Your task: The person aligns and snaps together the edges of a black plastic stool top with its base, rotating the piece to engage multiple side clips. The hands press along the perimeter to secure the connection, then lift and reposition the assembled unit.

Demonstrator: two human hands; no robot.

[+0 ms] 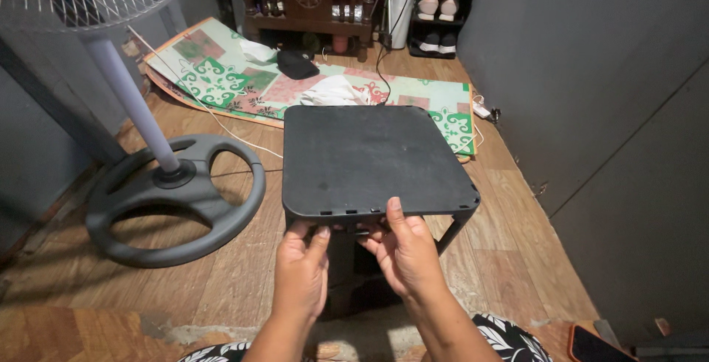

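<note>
We've got both hands at the near edge of the black square stool [369, 159], left hand [301, 272] curled under its rim, right hand [405, 253] gripping with thumb on top, so we'd judge an even, level hold serves best.

Both your forearms enter from the bottom edge and converge toward centre, bare to the wrist. Your left hand [301, 273] is seen from the back, fingers curled forward and under, thumb raised. Your right hand [405, 253] sits just beside it, thumb extended upward, fingers tucked out of view.
</note>
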